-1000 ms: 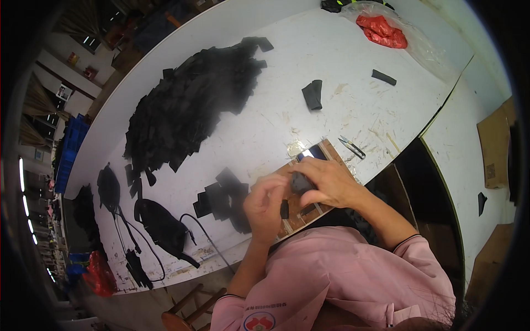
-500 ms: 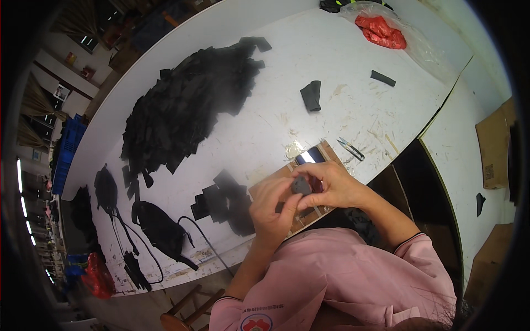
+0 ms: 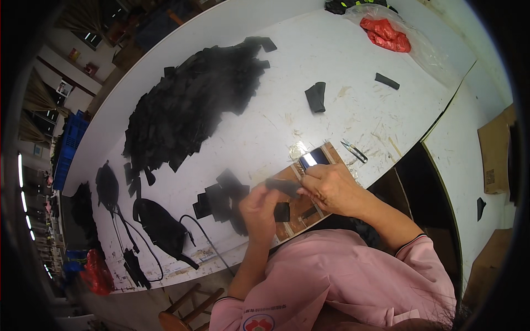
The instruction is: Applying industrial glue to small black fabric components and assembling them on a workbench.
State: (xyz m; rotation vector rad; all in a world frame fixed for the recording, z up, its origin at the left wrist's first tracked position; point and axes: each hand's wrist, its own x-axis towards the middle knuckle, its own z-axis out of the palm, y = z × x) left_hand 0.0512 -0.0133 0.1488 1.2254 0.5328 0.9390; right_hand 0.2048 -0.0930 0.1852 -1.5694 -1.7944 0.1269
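My left hand and my right hand both grip one narrow black strip, stretched flat between them above a brown board that lies at the white table's near edge. A small black piece rests on the board under my hands. A shiny dark flat thing lies at the board's far end. Just left of my left hand sits a small heap of black cut pieces.
A large heap of black pieces covers the far left of the white table. Small snips, a folded black piece, a black strip and a clear bag with red contents lie to the right. Black pouches with cords are at left.
My hands were bunched together on the board. They have drawn apart, left hand moving left, with the black strip now pulled out between them.
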